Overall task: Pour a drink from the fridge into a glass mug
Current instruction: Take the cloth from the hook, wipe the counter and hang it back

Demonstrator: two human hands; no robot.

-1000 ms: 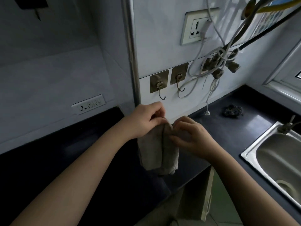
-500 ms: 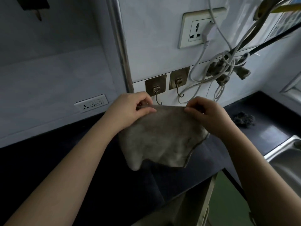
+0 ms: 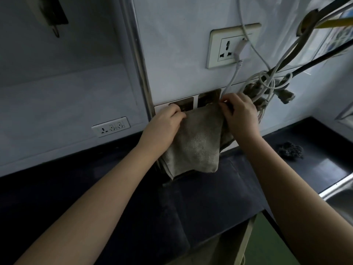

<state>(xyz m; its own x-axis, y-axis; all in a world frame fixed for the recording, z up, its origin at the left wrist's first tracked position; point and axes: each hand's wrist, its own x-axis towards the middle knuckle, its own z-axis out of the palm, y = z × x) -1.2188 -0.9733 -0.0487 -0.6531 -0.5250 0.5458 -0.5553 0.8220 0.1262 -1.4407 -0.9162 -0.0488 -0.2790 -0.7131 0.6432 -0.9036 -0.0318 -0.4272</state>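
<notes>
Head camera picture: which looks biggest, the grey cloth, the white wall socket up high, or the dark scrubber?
1. Grey cloth
2. White wall socket
3. Dark scrubber

This is apparent size only; the wide lens distorts things.

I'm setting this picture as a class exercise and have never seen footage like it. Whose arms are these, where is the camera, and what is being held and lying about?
There is no machine here. A person wears a camera on the head, looking forward and down, so the two bare arms are their own. The left hand and right hand each pinch the top edge of a grey cloth, holding it up against two metal wall hooks, apparently to hang it. Below runs a dark countertop. On it, to the right, lies a dark scrubbing pad, and a steel sink shows at the edge. No fridge, drink or mug is in view.
</notes>
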